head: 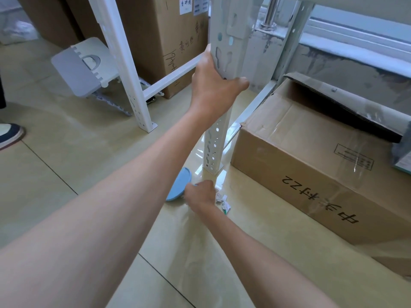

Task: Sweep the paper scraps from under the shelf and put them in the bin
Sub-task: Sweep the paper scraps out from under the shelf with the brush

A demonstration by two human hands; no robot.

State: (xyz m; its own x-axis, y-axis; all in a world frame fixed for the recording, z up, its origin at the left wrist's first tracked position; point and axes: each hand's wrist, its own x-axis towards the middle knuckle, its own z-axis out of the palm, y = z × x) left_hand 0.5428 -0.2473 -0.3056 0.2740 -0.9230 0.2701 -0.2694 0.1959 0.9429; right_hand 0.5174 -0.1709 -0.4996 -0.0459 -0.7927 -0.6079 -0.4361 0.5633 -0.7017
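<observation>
The tiled floor (66,174) is pale and glossy. A white metal shelf (124,70) stands on it, its slotted uprights planted on small feet. Under the shelf on the right lies a low, taped box (311,174) with printed characters on its near side and one flap lifted at the back. A tall box (178,41) with handwriting and paper labels stands behind the uprights. To the left of it a grey folding stool (75,72) leans tipped over on the floor. At the far left edge the toe of a dark shoe (9,134) shows.

The person reaches forward with both bare arms. The left hand (213,85) is clamped on the near post (229,30) of the shelf, thumb wrapped across the front face and fingers round the far side.

The right hand (200,193) is down at floor level just in front of the foot of that post, knuckles up and fingers curled under. I cannot tell whether it holds anything.

A flat blue disc (180,183) lies on the floor just left of that hand, its edge meeting the knuckles.

The scraps (223,200), a small cluster of white paper bits, sit on the floor right beside the right hand, between it and the low box.
</observation>
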